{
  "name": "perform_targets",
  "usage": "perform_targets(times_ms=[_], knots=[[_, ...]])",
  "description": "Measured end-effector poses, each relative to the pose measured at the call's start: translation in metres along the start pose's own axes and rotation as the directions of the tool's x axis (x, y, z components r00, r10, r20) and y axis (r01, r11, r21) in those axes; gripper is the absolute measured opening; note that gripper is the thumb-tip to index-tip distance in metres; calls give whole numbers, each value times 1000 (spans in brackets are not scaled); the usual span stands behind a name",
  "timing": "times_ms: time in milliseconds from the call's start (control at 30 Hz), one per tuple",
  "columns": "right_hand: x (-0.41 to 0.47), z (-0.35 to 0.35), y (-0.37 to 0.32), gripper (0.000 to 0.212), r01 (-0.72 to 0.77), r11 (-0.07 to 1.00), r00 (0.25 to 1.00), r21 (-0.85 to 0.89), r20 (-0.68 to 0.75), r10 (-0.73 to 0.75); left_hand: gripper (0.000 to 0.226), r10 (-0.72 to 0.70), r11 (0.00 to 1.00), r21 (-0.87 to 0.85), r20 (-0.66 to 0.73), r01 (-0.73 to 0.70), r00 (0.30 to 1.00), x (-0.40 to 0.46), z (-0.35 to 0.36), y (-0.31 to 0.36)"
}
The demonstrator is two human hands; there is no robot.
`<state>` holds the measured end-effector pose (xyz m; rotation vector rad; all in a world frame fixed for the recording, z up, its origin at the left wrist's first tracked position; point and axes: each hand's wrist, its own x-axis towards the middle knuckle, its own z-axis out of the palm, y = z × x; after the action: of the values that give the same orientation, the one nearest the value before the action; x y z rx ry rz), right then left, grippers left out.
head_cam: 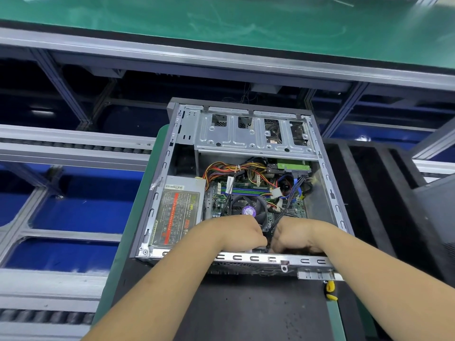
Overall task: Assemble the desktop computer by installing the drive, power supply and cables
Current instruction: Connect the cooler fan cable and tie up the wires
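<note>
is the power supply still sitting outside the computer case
No, the power supply already sits inside the case, in its near left corner, beside the motherboard.

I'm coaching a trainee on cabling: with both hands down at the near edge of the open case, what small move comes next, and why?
Probably press the connector of the thin black cable home. Both the left hand and right hand meet at the near end of the green motherboard, where that cable leads; the connector itself is hidden.
</note>
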<state>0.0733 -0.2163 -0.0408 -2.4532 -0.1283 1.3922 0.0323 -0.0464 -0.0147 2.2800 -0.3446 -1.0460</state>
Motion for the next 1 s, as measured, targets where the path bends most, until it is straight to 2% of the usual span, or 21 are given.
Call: perform_targets(times_ms=[100, 167, 367, 467, 533, 733, 867, 1000], knots=[[5, -3, 8, 12, -90, 975, 996, 206, -10, 94, 24, -5, 1000, -23, -8, 5, 1000, 0, 0, 0], [6, -2, 10, 13, -129, 954, 989, 271, -34, 144, 24, -8, 999, -35, -9, 8, 1000, 0, 0, -1], [7, 1, 5, 13, -178, 948, 970, 264, -113, 214, 24, -11, 998, -65, -5, 11, 1000, -3, 0, 0], [4, 1, 7, 32, -170, 947, 974, 273, -100, 204, 23, -6, 998, -61, 2, 6, 1000, -4, 0, 1], [2, 2, 8, 38, -158, 944, 976, 291, -96, 193, 23, -2, 998, -65, -1, 2, 1000, -4, -1, 1], [2, 3, 7, 18, -112, 941, 975, 320, -147, 166, 17, -5, 999, -47, 0, 5, 1000, -2, 1, -1], [-1, 3, 6, 14, -51, 968, 984, 244, -152, 90, 13, -10, 999, -45, 8, 10, 1000, -1, 0, -1], [-2, -3, 7, 23, -16, 1000, 980, -15, -196, 13, 15, -7, 999, -38, 6, 7, 1000, -1, 0, 0]])
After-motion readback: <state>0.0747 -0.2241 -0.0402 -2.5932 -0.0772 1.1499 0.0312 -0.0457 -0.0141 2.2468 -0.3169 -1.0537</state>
